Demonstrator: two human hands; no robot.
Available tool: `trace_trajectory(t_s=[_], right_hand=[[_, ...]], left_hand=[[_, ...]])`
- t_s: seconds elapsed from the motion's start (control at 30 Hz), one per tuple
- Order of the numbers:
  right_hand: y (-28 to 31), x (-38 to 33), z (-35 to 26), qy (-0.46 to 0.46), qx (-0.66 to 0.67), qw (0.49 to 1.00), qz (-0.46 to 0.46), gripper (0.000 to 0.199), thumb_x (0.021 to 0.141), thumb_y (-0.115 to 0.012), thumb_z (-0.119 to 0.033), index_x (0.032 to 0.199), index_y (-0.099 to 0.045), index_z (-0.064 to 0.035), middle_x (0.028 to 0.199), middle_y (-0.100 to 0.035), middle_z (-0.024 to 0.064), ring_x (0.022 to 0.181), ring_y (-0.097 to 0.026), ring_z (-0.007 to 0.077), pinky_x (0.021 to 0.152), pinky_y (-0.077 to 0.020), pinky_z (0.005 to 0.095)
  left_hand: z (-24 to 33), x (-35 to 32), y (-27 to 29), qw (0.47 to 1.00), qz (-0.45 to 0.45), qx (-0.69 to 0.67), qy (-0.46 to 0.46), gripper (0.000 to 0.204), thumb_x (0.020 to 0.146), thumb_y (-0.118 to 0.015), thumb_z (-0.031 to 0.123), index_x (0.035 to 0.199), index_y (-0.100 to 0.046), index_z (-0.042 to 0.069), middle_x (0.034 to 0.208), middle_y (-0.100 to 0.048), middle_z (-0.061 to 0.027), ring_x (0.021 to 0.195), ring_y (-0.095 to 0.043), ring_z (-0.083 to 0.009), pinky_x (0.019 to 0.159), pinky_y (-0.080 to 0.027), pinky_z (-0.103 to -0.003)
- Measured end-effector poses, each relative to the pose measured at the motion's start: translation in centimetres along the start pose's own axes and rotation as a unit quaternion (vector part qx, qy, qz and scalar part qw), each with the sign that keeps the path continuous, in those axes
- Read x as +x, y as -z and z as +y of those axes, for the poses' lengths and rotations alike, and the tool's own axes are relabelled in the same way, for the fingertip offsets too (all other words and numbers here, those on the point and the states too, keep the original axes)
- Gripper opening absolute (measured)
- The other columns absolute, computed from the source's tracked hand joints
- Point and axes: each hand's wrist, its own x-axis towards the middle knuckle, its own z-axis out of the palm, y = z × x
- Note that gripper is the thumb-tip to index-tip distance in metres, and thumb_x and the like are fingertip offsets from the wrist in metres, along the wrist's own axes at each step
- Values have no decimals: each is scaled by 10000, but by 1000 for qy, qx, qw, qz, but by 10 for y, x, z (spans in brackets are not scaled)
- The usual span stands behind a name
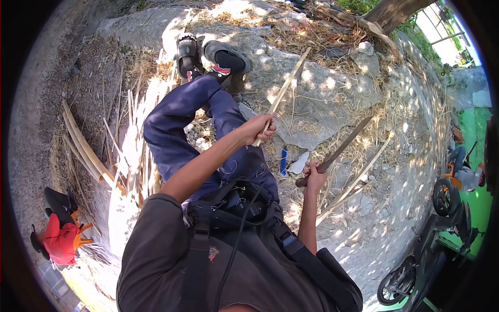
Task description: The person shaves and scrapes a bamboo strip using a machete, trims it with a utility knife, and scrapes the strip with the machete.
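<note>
Bamboo: one pale strip (283, 88) runs toward 1 o'clock from the left hand (258, 130), fist closed round its lower end.
Blade: right hand (313, 177) clenches a long knife (340, 150), clear of the strip.
Done: split strips (86, 151) piled at 9 o'clock.
Left: this strip, apparently uncut.

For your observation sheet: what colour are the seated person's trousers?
Dark blue trousers, clearest in the head view.

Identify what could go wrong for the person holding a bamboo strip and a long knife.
The long knife in the right hand points toward the left hand gripping the bamboo strip; a slip might cut those fingers. The legs lie just beside the work, so a glancing blade might reach them.
</note>
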Motion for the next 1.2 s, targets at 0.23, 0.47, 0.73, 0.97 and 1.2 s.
trace_trajectory(t_s=[0.23, 0.47, 0.73, 0.97, 1.2], right_hand=[[20, 18, -56, 47, -276, 959, 51, 416, 1035, -655, -369, 855, -640, 5, 743, -724, 92, 456, -540, 99, 430, -406, 291], [-57, 17, -55, 188, -312, 920, -142, 395, 1038, -629, -383, 885, -633, -18, 586, -533, 66, 514, -532, 176, 504, -394, 352], [-132, 23, -50, 337, -404, 794, -304, 395, 946, -725, -444, 973, -646, -59, 696, -640, 188, 663, -662, 409, 608, -491, 476], [-143, 23, -67, 314, -372, 783, -387, 413, 944, -718, -463, 1028, -651, -64, 745, -666, 186, 704, -668, 402, 614, -496, 471], [-142, 22, -65, 313, -366, 777, -405, 432, 961, -696, -477, 1031, -641, -54, 705, -649, 190, 671, -660, 405, 600, -486, 485]], left_hand=[[0, -38, 11, 978, 48, 203, -18, 362, 1089, -546, 421, 902, -435, 132, 718, -423, 46, 515, -431, -35, 365, -325, -201], [4, -54, 20, 979, 80, 188, 11, 371, 1091, -551, 401, 851, -435, 144, 646, -388, 64, 464, -398, -39, 376, -331, -223], [18, -76, 16, 951, 87, 296, 2, 371, 1004, -697, 353, 851, -432, 141, 647, -391, 67, 487, -338, -30, 404, -266, -247], [31, -88, 2, 937, 87, 337, 9, 310, 893, -789, 128, 898, -481, 97, 661, -400, 61, 481, -339, -42, 411, -236, -265], [27, -84, -3, 945, 78, 318, -12, 393, 875, -776, 64, 840, -389, 126, 684, -415, 39, 477, -337, -39, 405, -231, -266]])
